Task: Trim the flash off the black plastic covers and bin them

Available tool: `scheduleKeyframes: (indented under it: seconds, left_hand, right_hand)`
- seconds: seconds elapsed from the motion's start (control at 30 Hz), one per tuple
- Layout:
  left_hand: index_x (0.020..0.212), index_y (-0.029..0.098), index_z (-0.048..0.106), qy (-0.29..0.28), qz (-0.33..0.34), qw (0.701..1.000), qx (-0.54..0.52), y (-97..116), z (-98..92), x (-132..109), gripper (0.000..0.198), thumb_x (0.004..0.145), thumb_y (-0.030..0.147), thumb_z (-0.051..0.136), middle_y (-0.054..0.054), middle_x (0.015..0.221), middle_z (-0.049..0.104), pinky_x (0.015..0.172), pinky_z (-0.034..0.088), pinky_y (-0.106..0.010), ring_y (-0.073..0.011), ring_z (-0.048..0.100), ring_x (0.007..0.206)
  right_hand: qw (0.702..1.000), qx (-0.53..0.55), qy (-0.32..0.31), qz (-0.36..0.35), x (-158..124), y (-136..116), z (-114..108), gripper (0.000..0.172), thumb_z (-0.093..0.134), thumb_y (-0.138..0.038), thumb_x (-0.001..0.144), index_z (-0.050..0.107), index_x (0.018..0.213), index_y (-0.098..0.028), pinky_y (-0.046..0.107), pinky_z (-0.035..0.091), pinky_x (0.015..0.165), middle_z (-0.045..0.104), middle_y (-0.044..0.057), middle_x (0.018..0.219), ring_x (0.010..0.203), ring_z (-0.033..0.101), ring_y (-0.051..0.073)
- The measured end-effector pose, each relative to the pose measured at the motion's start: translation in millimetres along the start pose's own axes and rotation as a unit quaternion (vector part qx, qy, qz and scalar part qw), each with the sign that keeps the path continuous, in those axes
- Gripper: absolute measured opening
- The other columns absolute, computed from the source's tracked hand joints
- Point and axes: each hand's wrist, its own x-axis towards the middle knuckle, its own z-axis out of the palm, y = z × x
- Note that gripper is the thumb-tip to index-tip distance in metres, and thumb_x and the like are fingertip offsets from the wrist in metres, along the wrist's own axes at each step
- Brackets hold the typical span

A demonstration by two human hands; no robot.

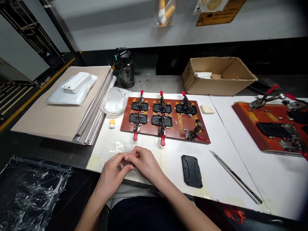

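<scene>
Fingers of the left hand [112, 171] and the right hand [144, 164] curl closed and meet tip to tip above a glossy white work surface [101, 154]; whether they pinch something small between them I cannot tell, because the fingers hide that spot. A crumpled scrap of clear plastic film [117, 147] lies on the white surface just beyond them, at about 11 o'clock from the joined fingertips, its long axis running roughly side to side. The left hand is the nearer of the two to it.

Farther off at 12 o'clock sits a rust-red rectangular fixture board [126, 123] bearing black ribbed plastic parts under steel toggle clamps with red grips [135, 136]. A small yellow-capped bottle [112, 124] stands at about 11 o'clock, beside the board. At 3 o'clock lies a flat matte-black plastic cover [192, 171], with long slim steel tweezers [235, 177] beyond it, slanting across the white surface. At 10 o'clock rises a stack of beige card sheets [60, 102].
</scene>
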Motion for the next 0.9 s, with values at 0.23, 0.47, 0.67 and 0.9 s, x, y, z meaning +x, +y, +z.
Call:
scheduleKeyframes:
  seconds: [0.23, 0.47, 0.67, 0.9]
  left_hand:
    - [0.08, 0.023, 0.074, 0.062, -0.022, 0.996, 0.053, 3, -23.7, -10, 0.02, 0.089, 0.037, 0.063, -0.002, 0.074, 0.071, 0.06, 0.046, -0.026, -0.0173, 0.061, 0.062]
    - [0.074, 0.023, 0.05, 0.061, 0.013, 0.964, 0.258, 7, -7.3, -21, 0.022, 0.095, 0.027, 0.045, 0.0, 0.073, 0.056, 0.063, 0.035, -0.028, -0.0172, 0.053, 0.065]
    - [0.095, 0.026, 0.053, 0.031, -0.046, 0.961, 0.271, -5, 1.3, -12, 0.011, 0.092, 0.022, 0.043, 0.001, 0.079, 0.062, 0.062, 0.034, -0.028, -0.0202, 0.059, 0.07]
    - [0.087, 0.026, 0.064, -0.046, -0.071, 0.971, 0.225, -4, 0.5, -5, 0.029, 0.098, 0.04, 0.041, -0.001, 0.086, 0.068, 0.07, 0.038, -0.029, -0.0208, 0.062, 0.077]
  right_hand:
    - [0.989, -0.146, 0.013, 0.026, -12, -7, -5, 0.028, 0.059, -0.037, 0.09, 0.052, 0.068, -0.02, 0.025, 0.03, 0.056, 0.066, 0.001, 0.065, 0.062, 0.06, 0.016]
    - [0.985, -0.171, -0.003, -0.007, -7, -22, -4, 0.01, 0.061, -0.03, 0.087, 0.058, 0.082, -0.023, 0.024, 0.03, 0.058, 0.066, -0.002, 0.072, 0.065, 0.058, 0.015]
    - [0.975, -0.21, -0.063, -0.032, -67, -13, -77, 0.034, 0.064, -0.04, 0.088, 0.063, 0.121, -0.032, 0.029, 0.046, 0.074, 0.072, 0.002, 0.113, 0.09, 0.068, 0.022]
    - [0.869, -0.472, 0.081, 0.126, -112, 64, -137, 0.068, 0.054, -0.04, 0.088, 0.033, 0.152, -0.03, 0.033, 0.046, 0.058, 0.044, 0.009, 0.151, 0.089, 0.07, 0.028]
